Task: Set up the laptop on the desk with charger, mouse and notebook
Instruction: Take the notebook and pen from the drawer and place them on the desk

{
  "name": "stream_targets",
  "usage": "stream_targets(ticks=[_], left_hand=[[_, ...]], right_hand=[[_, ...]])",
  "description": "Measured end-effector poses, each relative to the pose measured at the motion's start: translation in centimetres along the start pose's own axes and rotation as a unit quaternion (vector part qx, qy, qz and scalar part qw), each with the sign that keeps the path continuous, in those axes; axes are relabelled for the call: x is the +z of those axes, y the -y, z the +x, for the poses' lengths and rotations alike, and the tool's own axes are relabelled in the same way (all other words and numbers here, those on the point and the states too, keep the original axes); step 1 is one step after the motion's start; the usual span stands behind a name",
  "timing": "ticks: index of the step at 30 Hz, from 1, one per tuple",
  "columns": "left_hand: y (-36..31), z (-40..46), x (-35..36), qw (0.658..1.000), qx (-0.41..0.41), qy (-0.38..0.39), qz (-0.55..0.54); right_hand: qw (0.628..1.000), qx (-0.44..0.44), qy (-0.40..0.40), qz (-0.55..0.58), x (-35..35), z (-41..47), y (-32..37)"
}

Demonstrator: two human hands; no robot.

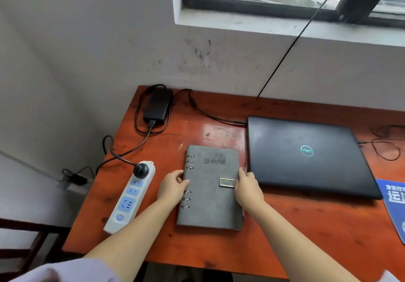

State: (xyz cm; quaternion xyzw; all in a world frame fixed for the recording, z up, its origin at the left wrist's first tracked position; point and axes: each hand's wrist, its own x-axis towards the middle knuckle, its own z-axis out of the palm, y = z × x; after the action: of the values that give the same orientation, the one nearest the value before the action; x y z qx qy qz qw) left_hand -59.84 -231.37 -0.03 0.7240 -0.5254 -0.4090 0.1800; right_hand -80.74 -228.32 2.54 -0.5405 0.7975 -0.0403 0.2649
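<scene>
A grey ring-bound notebook [211, 194] lies closed and flat on the orange-red desk [285, 227]. My left hand [172, 186] grips its ringed left edge and my right hand [248, 187] grips its right edge beside the metal clasp. Right of it lies a closed black laptop [306, 157], lid down, with a cable plugged into its left side. The black charger brick [157, 106] rests at the desk's far left corner. Its cord runs to a round plug seated in a white power strip [131, 196]. No mouse shows.
A blue mouse pad [394, 203] is cut off at the right edge. Thin black wires loop at the far right behind the laptop. The wall and a window sill stand behind the desk. A dark wooden frame sits lower left, beyond the desk's edge.
</scene>
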Motion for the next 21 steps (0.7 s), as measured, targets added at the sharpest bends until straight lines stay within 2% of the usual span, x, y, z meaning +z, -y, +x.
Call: stream_targets(ticks=[2, 4, 6, 9, 11, 14, 16, 21], left_hand=[[0.0, 0.1, 0.0, 1.000, 0.004, 0.011, -0.014], [0.1, 0.1, 0.0, 0.999, 0.004, 0.019, -0.027], [0.2, 0.1, 0.1, 0.999, 0.009, 0.021, -0.033], [0.3, 0.2, 0.1, 0.999, 0.010, 0.025, -0.045], [0.2, 0.2, 0.0, 0.998, 0.007, 0.028, -0.054], [0.4, 0.4, 0.1, 0.998, 0.014, 0.029, -0.056], [0.6, 0.5, 0.3, 0.998, 0.019, 0.029, -0.058], [0.5, 0.3, 0.2, 0.998, 0.018, 0.038, -0.054]], right_hand=[[0.997, -0.035, -0.052, -0.034, -1.1, -0.2, 0.3], [0.993, -0.088, -0.083, 0.000, -2.1, -0.3, 1.1], [0.989, -0.120, -0.025, 0.089, -2.6, -0.1, 2.6], [0.978, -0.079, 0.099, 0.168, -1.1, 0.0, 5.5], [0.984, -0.054, 0.097, 0.142, 0.5, 0.2, 6.6], [0.992, -0.020, 0.046, 0.114, 1.9, 0.7, 7.3], [0.998, -0.024, 0.023, 0.052, 2.3, 1.0, 7.3], [0.996, -0.037, 0.029, -0.070, 2.6, 0.9, 7.1]])
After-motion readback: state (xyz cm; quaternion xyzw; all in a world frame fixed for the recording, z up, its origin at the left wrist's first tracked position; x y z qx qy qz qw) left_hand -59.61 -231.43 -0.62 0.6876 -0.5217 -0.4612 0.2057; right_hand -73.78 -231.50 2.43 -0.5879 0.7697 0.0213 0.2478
